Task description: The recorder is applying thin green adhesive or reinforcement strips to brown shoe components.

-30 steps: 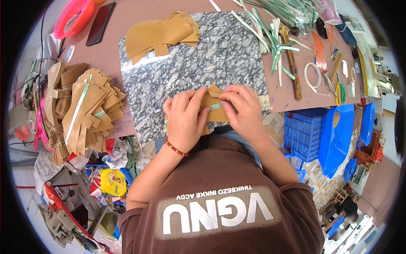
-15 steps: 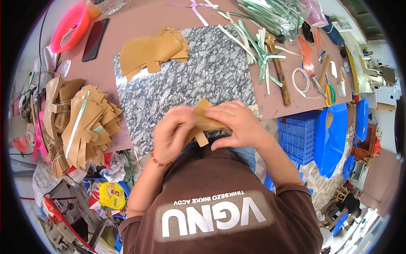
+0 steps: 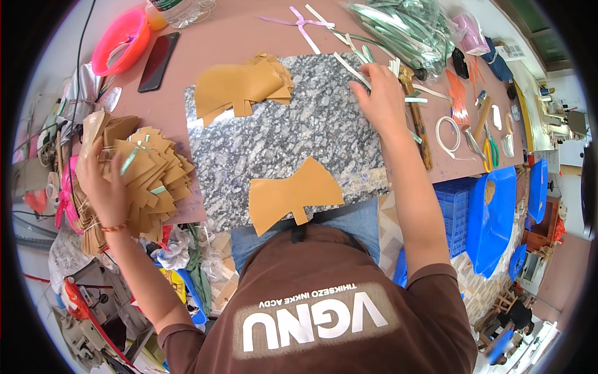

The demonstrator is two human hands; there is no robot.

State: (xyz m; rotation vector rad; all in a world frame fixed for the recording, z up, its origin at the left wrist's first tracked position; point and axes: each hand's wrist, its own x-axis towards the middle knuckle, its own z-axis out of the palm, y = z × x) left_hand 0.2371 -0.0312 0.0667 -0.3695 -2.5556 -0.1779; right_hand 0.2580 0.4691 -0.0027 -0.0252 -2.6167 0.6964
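One tan bow-shaped sheet point(image 3: 293, 192), leather-like with a small tab, lies flat at the near edge of the speckled stone slab point(image 3: 324, 134). My left hand point(image 3: 104, 184) is over the fanned pile of tan cut pieces point(image 3: 156, 171) at the left, slightly blurred, its thumb and fingers apart. A pale green strip point(image 3: 129, 161) lies on that pile beside it. At the slab's far right corner my right hand point(image 3: 383, 100) reaches over loose green and white strips point(image 3: 352, 71), thumb apart from the fingers. Its fingertips partly hide the strips, and no firm hold shows.
More tan pieces point(image 3: 240, 87) are stacked on the slab's far left. A hammer point(image 3: 420, 134), pliers point(image 3: 491, 149) and a coiled white cord point(image 3: 447, 134) lie at the right. Beyond are a bag of green strips point(image 3: 405, 31), a phone point(image 3: 158, 62) and a pink basin point(image 3: 121, 40).
Both hands have let go of the tan sheet, which now lies flat on the slab. My left hand has moved left to the pile, my right hand far right to the strips.
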